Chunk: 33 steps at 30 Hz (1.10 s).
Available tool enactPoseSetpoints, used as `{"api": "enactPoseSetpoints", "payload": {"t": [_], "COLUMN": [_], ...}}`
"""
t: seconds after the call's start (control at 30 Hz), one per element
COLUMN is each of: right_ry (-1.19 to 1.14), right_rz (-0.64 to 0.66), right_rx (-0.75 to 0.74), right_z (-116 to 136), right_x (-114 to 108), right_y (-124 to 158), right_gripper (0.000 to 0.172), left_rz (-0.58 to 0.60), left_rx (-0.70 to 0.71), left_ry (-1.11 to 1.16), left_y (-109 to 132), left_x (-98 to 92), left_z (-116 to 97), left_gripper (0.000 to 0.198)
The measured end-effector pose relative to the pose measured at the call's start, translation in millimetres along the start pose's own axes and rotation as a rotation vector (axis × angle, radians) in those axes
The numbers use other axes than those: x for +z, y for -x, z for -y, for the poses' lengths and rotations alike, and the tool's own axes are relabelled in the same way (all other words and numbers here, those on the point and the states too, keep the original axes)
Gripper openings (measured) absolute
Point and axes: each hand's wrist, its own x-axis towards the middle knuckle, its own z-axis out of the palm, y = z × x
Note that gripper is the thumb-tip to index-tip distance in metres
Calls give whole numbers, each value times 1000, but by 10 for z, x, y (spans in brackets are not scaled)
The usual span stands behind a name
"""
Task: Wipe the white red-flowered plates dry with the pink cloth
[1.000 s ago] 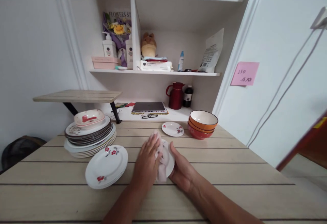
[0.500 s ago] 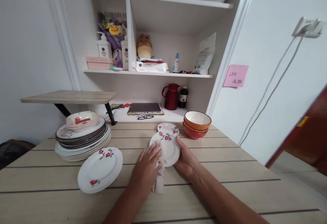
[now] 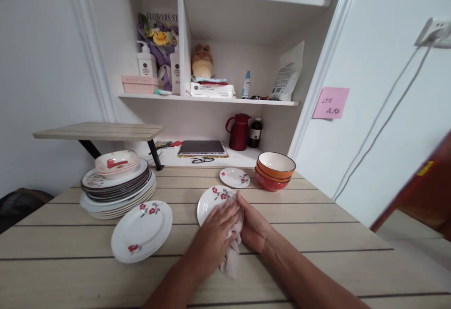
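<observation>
A white plate with red flowers (image 3: pixel 207 204) is tilted up in front of me, gripped at its right edge by my right hand (image 3: pixel 256 227). My left hand (image 3: pixel 215 238) presses a pale pink cloth (image 3: pixel 232 257) against the face of this plate, and the cloth's loose end hangs below the fingers. Part of the plate is hidden behind my left hand and the cloth. Beyond it a smaller flowered plate (image 3: pixel 233 178) lies on the table. To the left of my hands sits a short stack of matching flowered plates (image 3: pixel 144 234).
Nested orange and red bowls (image 3: pixel 274 177) stand at the back right. A tall plate stack (image 3: pixel 118 191) topped by a square-sided bowl (image 3: pixel 117 162) is at the left, by a small raised stand (image 3: pixel 98 131). Behind are glasses (image 3: pixel 202 160), a laptop (image 3: pixel 201 147) and a red jug (image 3: pixel 239 133).
My left hand has slid the cloth rightward across the plate, towards my right hand. The held plate has shifted a little left and nearer, uncovering more of the small plate behind.
</observation>
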Motion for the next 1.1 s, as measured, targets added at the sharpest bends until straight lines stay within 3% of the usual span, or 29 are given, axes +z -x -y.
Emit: {"api": "enactPoseSetpoints", "payload": {"t": [0.13,0.27,0.33,0.43,0.57,0.83,0.97,1.1], "right_ry": [-31,-65,-50,-23,70,46,-11,-57], "right_rz": [-17,-54,-44,-13,-77,-130,-90,51], "right_rx": [-2,-41,-64,-37,33,50,15,-32], "right_z": [23,32,29,24,22,-2,-11,-20], "right_x": [14,15,14,16,19,13,21,44], "right_y": [7,-12,-15,1,29,0,-13,-17], "right_gripper": [44,41,41,43,47,48,48,55], "left_rz": [-3,-146,-171,-71,40,-49,-104,-251], "left_rx": [-30,-199,-215,-110,19,79,9,-197], "left_ry": [-93,-201,-196,-132,-105,-261,-199,-30], "left_y": [7,16,15,0,-14,9,-11,-40], "left_x": [14,50,49,29,9,114,151,142], "left_z": [55,178,188,95,-66,-3,40,154], "left_gripper": [51,45,45,50,52,53,59,59]}}
